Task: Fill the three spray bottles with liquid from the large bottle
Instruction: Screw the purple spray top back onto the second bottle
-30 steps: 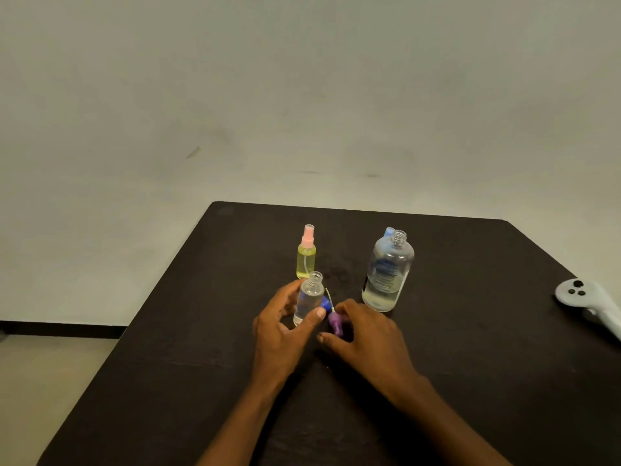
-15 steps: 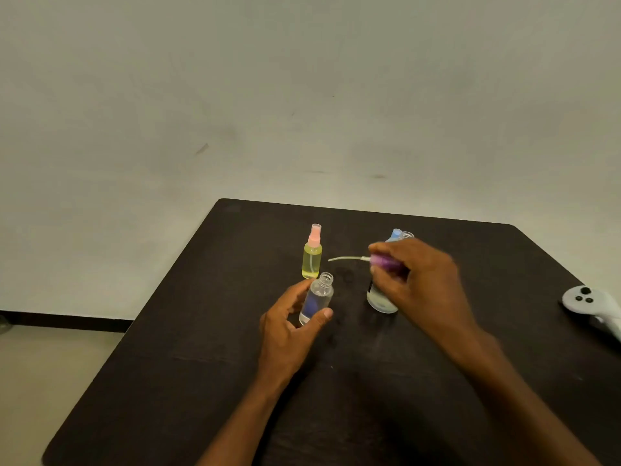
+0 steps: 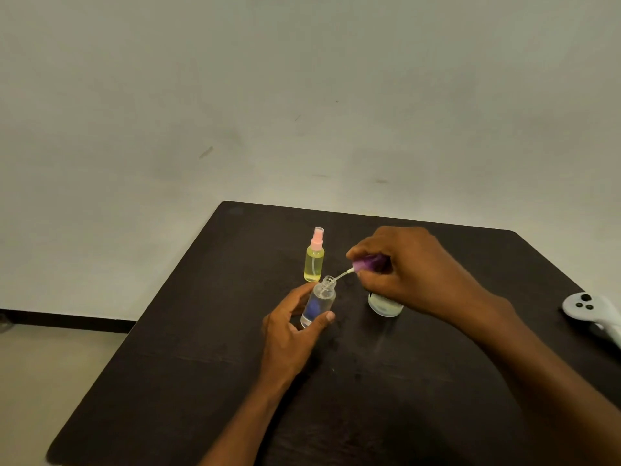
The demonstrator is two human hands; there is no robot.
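Observation:
A small clear spray bottle point(image 3: 321, 299) without its cap stands on the dark table point(image 3: 201, 348), held by my left hand point(image 3: 292, 327) around its lower body. My right hand point(image 3: 406, 267) grips a purple spray cap point(image 3: 369, 264) tilted to the left, and its thin white tube point(image 3: 337, 276) dips into the clear bottle's open neck. Behind my right hand stands the large clear bottle point(image 3: 384, 306); only its base shows. A yellow spray bottle point(image 3: 314, 260) with a pink cap stands upright just behind the clear one. A third spray bottle is not visible.
A white handheld controller point(image 3: 591, 311) lies at the table's right edge. The table's left edge drops to a pale floor point(image 3: 40, 381), and a plain wall point(image 3: 302, 95) rises behind the far edge.
My right hand picked the purple cap up from the table, lifted it in front of the large bottle, then brought it left until its tube entered the clear bottle's neck. My left hand kept its hold.

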